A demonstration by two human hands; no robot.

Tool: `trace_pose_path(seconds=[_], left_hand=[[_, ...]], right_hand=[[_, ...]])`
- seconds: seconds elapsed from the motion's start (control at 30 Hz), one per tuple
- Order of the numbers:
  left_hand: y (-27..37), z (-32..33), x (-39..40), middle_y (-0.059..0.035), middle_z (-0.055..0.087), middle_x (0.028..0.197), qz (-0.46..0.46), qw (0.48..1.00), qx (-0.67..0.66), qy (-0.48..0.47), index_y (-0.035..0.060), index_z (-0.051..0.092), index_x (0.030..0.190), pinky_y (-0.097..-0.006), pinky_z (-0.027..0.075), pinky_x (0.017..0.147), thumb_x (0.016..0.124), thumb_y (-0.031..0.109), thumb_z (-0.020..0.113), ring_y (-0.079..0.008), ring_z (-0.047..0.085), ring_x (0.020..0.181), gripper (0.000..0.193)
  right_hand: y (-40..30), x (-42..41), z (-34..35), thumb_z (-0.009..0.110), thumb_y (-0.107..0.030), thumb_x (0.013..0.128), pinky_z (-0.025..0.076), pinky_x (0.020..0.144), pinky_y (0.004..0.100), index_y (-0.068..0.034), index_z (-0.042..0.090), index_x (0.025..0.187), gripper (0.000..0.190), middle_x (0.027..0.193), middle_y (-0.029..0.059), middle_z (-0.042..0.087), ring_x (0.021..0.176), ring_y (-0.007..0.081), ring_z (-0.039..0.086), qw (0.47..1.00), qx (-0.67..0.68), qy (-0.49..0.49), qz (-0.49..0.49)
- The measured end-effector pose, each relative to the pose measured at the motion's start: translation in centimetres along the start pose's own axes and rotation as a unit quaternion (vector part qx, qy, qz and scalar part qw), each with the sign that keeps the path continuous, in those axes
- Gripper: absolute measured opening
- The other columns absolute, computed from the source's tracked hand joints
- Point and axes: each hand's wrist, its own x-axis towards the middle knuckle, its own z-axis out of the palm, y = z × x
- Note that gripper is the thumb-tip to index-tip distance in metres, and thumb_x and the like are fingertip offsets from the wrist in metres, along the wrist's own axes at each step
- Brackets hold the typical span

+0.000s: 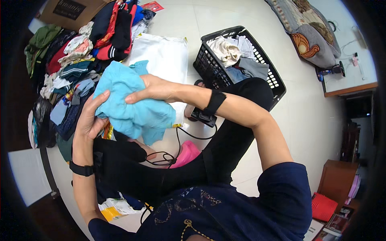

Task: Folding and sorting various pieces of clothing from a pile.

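A crumpled turquoise garment is held up in front of me between both hands. My left hand grips its left edge, thumb over the cloth. From the right, my right hand pinches it with the thumb on top; the other fingers are partly hidden by the fabric. Loose folds hang down at the lower right. Below and behind the cloth, a flat white plastic sheet or bag lies on the tiled floor, partly covered from view.
A large heap of mixed clothes lies at the left by a cardboard box. A black plastic laundry basket with clothes stands beyond my knee. A black cable runs near a pink plastic object. A cushioned seat is upper right.
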Motion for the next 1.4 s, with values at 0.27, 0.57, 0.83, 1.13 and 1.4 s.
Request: trace_pose_path(seconds=[0.27,0.57,0.83,1.13,1.4], left_hand=[[-0.1,-2.1,-0.1,-0.0128,0.055,0.116,0.070,0.996,0.055,-0.025,0.0021,0.039,0.129,-0.0248,0.050,0.075,0.092,0.023,0.047,-0.0162,0.060,0.088,0.044],[-0.9,-3.7,-0.4,-0.0089,0.056,0.112,0.058,0.996,0.072,-0.001,0.0028,0.039,0.128,-0.0237,0.052,0.073,0.094,0.027,0.044,-0.0144,0.060,0.087,0.043],[-0.7,-1.6,-0.2,-0.0100,0.058,0.108,0.057,0.993,0.106,0.000,0.0015,0.044,0.124,-0.0236,0.053,0.070,0.092,0.028,0.047,-0.0140,0.061,0.084,0.042],[-0.5,-0.6,-2.8,-0.0083,0.059,0.103,0.035,0.980,0.181,0.075,0.0003,0.044,0.122,-0.0221,0.050,0.069,0.090,0.027,0.052,-0.0129,0.060,0.080,0.043],[2.4,2.0,-3.9,-0.0073,0.058,0.103,0.064,0.969,0.237,0.016,0.0015,0.045,0.122,-0.0247,0.048,0.072,0.090,0.028,0.050,-0.0126,0.058,0.083,0.042]], right_hand=[[-12.0,-12.7,-15.2,0.066,-0.024,0.079,0.054,0.074,0.0333,0.006,0.053,0.107,0.043,0.097,0.0160,0.063,0.079,0.0213,0.065,0.942,-0.010,0.336,0.015],[-6.8,-34.6,-27.2,0.054,-0.023,0.087,0.051,0.082,0.0436,0.002,0.048,0.114,0.038,0.106,0.0186,0.059,0.092,0.0275,0.061,0.821,0.192,0.527,-0.106],[4.9,-41.0,-28.0,0.061,-0.017,0.080,0.050,0.081,0.0423,0.007,0.048,0.113,0.043,0.102,0.0197,0.060,0.087,0.0306,0.061,0.673,0.164,0.718,-0.066],[10.3,-35.2,-30.5,0.052,-0.019,0.075,0.047,0.079,0.0444,0.021,0.026,0.121,0.066,0.090,0.0302,0.060,0.091,0.0400,0.059,0.492,-0.487,0.638,0.337],[19.1,-39.0,-33.7,0.053,-0.022,0.078,0.049,0.074,0.0388,0.012,0.031,0.120,0.059,0.102,0.0269,0.056,0.092,0.0336,0.059,0.515,-0.545,0.439,0.494]])
